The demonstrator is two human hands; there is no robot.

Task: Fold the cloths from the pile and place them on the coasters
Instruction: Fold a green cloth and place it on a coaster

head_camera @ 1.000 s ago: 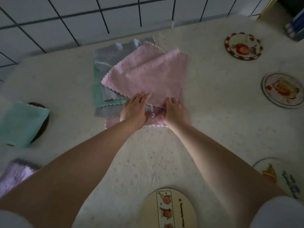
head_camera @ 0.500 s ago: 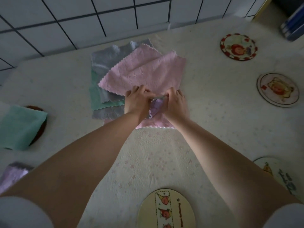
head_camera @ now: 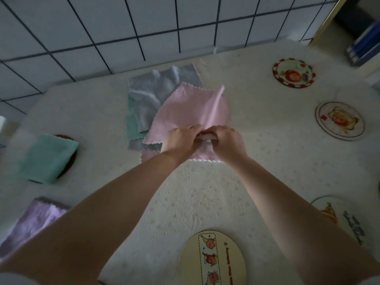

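Cloth pile (head_camera: pixel 164 103) lies mid-table (head_camera: pixel 267 161), folded cloths (head_camera: pixel 49 157) left, coasters (head_camera: pixel 339 120) right.

Bare tablecloth (head_camera: pixel 267 153) lies open right of the cloth pile (head_camera: pixel 164 103), coasters (head_camera: pixel 339 120) ringing its edge

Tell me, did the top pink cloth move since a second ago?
Yes. The pink cloth is bunched and lifting at its near edge, against the grey cloth lying flat beneath.

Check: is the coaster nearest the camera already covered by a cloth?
No, the near coaster lies bare with its printed strip showing, while both hands grip the pink cloth.
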